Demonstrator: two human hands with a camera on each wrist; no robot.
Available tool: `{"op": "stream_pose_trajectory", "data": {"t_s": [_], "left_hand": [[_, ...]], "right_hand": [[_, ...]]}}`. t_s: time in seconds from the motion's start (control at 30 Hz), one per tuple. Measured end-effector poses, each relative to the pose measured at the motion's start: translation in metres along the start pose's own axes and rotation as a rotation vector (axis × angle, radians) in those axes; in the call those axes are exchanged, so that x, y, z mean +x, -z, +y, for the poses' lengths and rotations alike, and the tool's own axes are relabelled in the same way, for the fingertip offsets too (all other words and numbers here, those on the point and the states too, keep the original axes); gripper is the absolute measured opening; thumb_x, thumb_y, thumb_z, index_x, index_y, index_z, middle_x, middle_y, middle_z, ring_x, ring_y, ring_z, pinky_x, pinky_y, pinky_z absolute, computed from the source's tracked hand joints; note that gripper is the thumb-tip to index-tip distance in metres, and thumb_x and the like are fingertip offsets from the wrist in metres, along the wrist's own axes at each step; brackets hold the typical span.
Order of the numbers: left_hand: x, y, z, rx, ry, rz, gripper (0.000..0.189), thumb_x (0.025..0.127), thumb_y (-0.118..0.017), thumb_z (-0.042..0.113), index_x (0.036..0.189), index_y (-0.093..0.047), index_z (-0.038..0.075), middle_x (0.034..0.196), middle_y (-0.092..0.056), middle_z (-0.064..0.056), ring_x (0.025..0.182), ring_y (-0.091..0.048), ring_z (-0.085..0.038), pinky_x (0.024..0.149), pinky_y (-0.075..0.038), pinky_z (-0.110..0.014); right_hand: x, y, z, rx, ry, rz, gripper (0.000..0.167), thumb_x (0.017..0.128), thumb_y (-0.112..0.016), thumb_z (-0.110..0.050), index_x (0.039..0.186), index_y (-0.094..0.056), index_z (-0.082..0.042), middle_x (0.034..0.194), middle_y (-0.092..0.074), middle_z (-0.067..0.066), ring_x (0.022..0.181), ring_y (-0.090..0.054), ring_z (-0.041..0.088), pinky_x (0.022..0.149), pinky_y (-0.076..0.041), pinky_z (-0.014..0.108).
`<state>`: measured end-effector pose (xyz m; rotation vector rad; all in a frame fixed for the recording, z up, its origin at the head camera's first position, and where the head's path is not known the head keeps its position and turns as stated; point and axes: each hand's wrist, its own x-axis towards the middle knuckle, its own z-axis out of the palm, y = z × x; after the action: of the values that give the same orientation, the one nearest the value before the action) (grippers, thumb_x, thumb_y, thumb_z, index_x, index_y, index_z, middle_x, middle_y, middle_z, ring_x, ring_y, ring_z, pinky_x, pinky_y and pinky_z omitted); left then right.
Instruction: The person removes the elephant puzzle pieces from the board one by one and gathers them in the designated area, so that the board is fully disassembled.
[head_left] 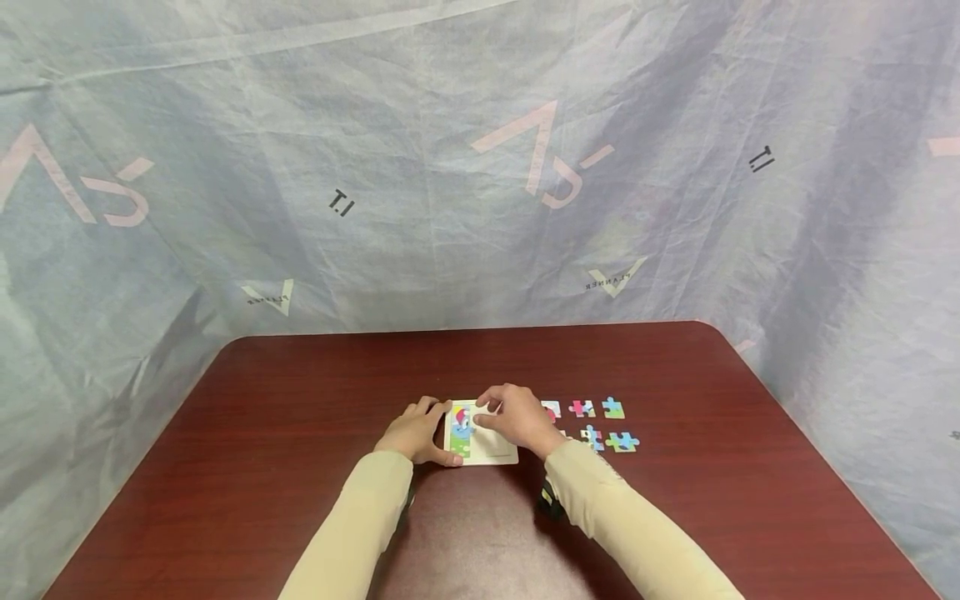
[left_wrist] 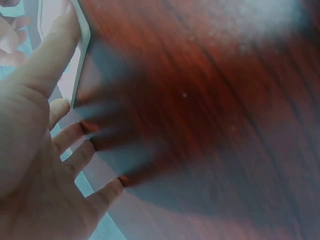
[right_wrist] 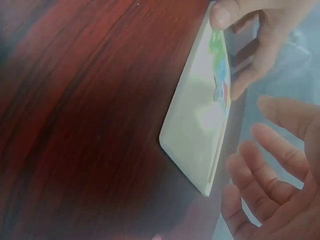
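Note:
A white puzzle board (head_left: 495, 452) lies on the table, with joined, colourful puzzle pieces (head_left: 460, 437) along its left side. At that side is my left hand (head_left: 415, 433): the thumb presses on the near left corner and the index fingertip is at the far left corner. In the left wrist view its fingers (left_wrist: 75, 155) are spread and mostly straight. My right hand (head_left: 519, 418) hovers over the board's right part, thumb and index finger apart. The right wrist view shows this hand's fingers (right_wrist: 265, 185) loosely bent, holding nothing, above the bare part of the board.
Several loose puzzle pieces (head_left: 622, 442) lie in two rows right of the board, some partly hidden by my right hand and sleeve. The dark red table (head_left: 300, 383) reaches back to a grey printed cloth (head_left: 420, 208).

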<state>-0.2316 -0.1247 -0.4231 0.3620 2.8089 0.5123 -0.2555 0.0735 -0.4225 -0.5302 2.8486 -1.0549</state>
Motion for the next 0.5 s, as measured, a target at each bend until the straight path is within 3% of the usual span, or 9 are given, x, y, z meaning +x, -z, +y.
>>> {"op": "stream_pose_trajectory", "data": {"t_s": [0.5], "left_hand": [[0.0,0.0,0.002,0.018,0.013,-0.01,0.094,0.081,-0.087,0.043,0.155,-0.041,0.006,0.154,-0.039,-0.018,0.14,-0.04,-0.037,0.108,-0.041,-0.055]], "right_hand": [[0.017,-0.02,-0.006,-0.204,-0.037,-0.053,0.015,0.086,-0.082,-0.022,0.098,-0.079,-0.016,0.084,-0.066,-0.003,0.077,-0.061,0.015,0.061,-0.049,0.035]]}}
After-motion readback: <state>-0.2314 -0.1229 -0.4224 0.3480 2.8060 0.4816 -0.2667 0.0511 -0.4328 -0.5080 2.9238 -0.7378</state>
